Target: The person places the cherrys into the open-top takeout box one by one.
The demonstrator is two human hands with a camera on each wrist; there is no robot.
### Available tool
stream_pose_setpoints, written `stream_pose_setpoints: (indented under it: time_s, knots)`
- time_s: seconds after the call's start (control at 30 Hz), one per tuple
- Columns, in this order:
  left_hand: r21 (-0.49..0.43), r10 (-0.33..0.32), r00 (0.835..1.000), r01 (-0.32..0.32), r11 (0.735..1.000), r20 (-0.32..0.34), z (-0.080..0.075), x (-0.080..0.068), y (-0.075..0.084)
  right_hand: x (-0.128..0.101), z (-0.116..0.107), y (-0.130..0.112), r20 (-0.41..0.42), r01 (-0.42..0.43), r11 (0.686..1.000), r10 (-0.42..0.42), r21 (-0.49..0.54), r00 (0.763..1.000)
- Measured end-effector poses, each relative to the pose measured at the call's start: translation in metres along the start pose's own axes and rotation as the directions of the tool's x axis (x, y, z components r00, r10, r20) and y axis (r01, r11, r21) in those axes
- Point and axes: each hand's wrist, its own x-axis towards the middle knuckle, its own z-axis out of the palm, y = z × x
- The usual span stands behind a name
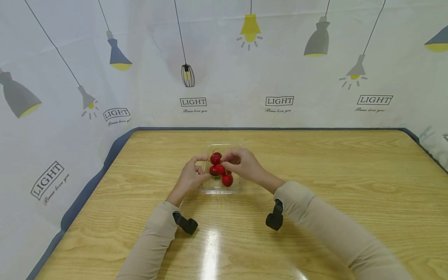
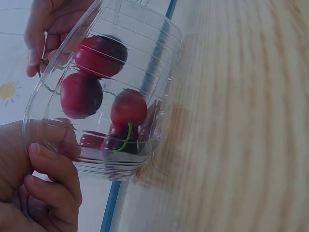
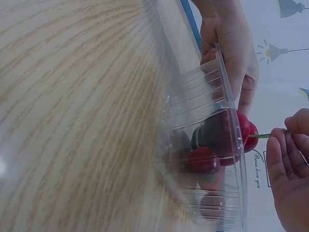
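Observation:
A clear plastic box (image 1: 222,191) sits on the table with several dark red cherries (image 1: 227,180) in it, some with green stems. My left hand (image 1: 190,177) grips the left side of the box, its thumb and fingers at the rim. Above the box, my right hand (image 1: 246,165) pinches a green cherry stem (image 3: 260,136) between thumb and fingertips. The cherry (image 3: 251,137) on that stem is at rim height in the right wrist view, partly hidden behind another cherry (image 3: 219,131). More cherries (image 2: 129,107) lie lower in the box in the left wrist view.
The wooden table (image 1: 332,175) extends around the box. Behind it hangs a white cloth (image 1: 224,70) printed with lamps and lettering. A black wrist camera (image 1: 185,223) is strapped at the left cuff, another camera (image 1: 274,217) at the right.

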Motion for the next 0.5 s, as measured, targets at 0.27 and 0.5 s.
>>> stream_pose_setpoints:
  time_s: [0.27,0.5]
  knots:
    - [0.011,0.002,1.0,-0.002,1.0,-0.005,0.0001,0.0003,-0.0017,-0.0027,0.0082,0.0032,-0.002,-0.018,1.0,0.018,0.021,1.0]
    - [0.014,0.004,1.0,-0.004,1.0,-0.001,0.0004,0.001,-0.0027,-0.0064,0.0104,0.0011,-0.002,-0.027,0.999,0.027,0.028,1.0]
